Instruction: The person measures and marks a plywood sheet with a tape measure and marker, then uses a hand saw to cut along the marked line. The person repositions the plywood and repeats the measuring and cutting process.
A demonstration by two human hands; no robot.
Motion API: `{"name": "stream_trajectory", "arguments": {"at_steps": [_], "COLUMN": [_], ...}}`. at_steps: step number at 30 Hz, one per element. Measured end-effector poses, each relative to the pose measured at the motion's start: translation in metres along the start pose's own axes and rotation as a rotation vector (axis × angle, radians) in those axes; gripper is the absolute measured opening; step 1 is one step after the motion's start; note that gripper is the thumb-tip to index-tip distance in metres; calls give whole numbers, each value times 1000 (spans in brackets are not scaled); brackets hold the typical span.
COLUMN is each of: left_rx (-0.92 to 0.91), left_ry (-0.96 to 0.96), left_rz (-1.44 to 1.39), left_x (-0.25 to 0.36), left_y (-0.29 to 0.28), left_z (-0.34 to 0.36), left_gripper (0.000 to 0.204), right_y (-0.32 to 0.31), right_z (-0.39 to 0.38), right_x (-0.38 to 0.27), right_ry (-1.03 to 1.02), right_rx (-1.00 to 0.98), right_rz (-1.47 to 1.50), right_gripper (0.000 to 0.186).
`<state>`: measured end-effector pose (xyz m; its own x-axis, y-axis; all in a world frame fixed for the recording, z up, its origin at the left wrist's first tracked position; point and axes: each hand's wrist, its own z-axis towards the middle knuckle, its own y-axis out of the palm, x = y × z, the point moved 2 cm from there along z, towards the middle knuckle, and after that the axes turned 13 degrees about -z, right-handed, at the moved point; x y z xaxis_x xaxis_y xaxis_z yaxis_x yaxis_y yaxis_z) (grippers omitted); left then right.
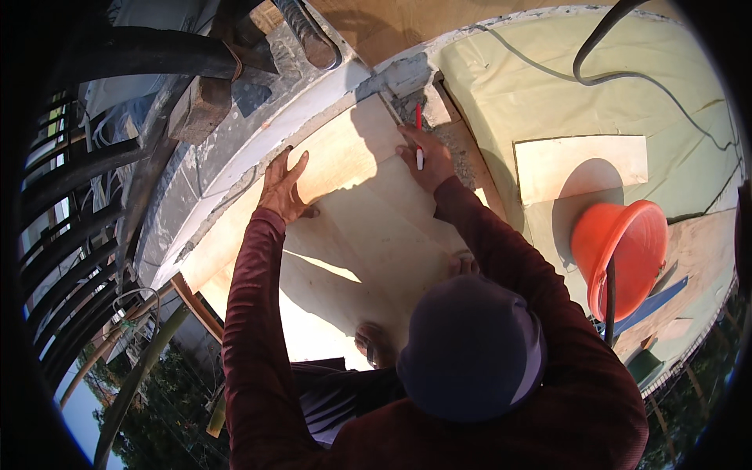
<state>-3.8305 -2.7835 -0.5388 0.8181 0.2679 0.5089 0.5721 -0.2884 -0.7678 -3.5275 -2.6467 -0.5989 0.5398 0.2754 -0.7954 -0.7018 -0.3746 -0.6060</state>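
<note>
Plywood sheet (368,235): left hand (283,186) flat, right hand (427,160) gripping pen (419,141).

— Where does your head view look from?

— From above you, facing steeply down past your cap (470,348) and shoulders onto the plywood (368,235). It sits close: your sleeves fill the lower half, and your hands lie near the middle.

— How wide does it take in?

— Very wide. Edges bend toward the dark rim; you see the railing (70,235) at left and an orange bucket (623,254) at right. It is your only view, so nothing overlaps.
</note>
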Motion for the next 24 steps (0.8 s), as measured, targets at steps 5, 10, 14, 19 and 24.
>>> {"name": "stream_trajectory", "arguments": {"at_steps": [5, 10, 14, 19, 24], "left_rx": [-27, -44, -50, -57, -87], "left_ry": [-84, -104, -84, -83, -109], "left_rz": [-190, -286, -230, -212, -150], "left_x": [2, 1, -4, -9, -7], "left_y": [-3, -5, -4, -3, -7], "left_z": [1, 3, 3, 4, 4], "left_gripper": [129, 130, 131, 131, 129], "right_y": [-2, -3, -1, 1, 0], "right_z": [-1, -4, -4, -3, -4], "right_x": [0, -2, -1, 1, -1], "right_ry": [63, 42, 22, -6, -34], "right_rx": [-9, 25, 46, 64, 85], "right_rz": [-4, 4, -12, -32, -14], "right_gripper": [42, 42, 42, 43, 41]}}
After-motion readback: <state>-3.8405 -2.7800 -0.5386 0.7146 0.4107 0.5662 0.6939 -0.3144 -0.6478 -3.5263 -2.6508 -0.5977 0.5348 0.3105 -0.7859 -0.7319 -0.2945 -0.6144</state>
